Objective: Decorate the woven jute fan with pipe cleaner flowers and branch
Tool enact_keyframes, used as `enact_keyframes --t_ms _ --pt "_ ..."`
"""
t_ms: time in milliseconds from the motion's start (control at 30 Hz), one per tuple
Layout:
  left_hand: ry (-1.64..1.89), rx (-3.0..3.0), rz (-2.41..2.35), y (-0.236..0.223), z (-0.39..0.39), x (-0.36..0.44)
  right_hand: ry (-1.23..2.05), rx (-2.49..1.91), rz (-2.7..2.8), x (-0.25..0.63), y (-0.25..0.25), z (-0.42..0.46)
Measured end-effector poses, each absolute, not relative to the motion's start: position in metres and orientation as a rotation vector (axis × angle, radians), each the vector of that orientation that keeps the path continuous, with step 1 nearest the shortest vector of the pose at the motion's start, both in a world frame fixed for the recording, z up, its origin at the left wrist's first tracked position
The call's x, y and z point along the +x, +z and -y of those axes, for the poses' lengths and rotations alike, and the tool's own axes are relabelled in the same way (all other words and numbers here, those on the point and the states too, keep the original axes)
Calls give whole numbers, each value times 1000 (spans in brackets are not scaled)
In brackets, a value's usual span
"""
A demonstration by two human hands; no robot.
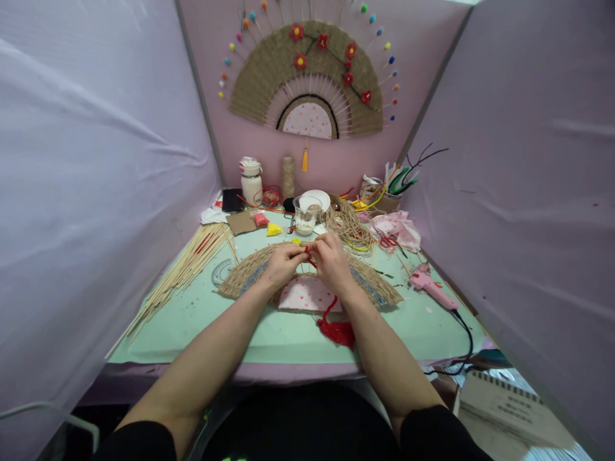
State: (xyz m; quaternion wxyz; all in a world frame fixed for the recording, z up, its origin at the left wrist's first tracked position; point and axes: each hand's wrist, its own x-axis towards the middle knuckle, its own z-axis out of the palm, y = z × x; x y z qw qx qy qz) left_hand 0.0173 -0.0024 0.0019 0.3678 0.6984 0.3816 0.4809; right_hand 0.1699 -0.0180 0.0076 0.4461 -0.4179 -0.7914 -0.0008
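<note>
Above the middle of a woven twine fan (pixel 250 269), my left hand (pixel 285 262) and my right hand (pixel 330 259) meet with their fingertips pinched together. Between them a short piece of red cord (pixel 311 259) shows; the fingers hide the rest of it. The fan lies flat on the table, with blue-grey bands and a white half-round centre (pixel 307 293) dotted in pink. Under my right wrist a red tassel (pixel 337 331) rests near the fan's lower edge. Whether its cord runs up to my fingers I cannot tell.
Thin bamboo sticks (pixel 180 272) lie at left. A pink glue gun (pixel 432 289) with a black cable lies at right, near red scissors (pixel 388 242). Behind stand a clear plastic cup (pixel 304 218), a twine spool (pixel 287 178) and a white bottle (pixel 250 182). A finished fan (pixel 264 73) hangs above.
</note>
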Motion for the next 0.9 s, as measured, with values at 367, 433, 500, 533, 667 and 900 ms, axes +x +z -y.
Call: enact_keyframes --t_ms 367,433,500,533,667,900 --pt "1015 1695 -865 10 5 12 467 -878 1751 189 23 16" --pt "972 1697 -858 10 5 13 465 -876 1815 189 22 16" --pt "926 1694 -851 9 5 13 417 -879 1870 188 20 15" --pt "907 1694 -851 8 4 13 382 -886 1894 188 20 15" --pt "881 1712 -892 6 3 13 194 -971 2001 189 19 15" --pt "913 1816 -917 2 1 15 -59 -1041 2099 186 18 18"
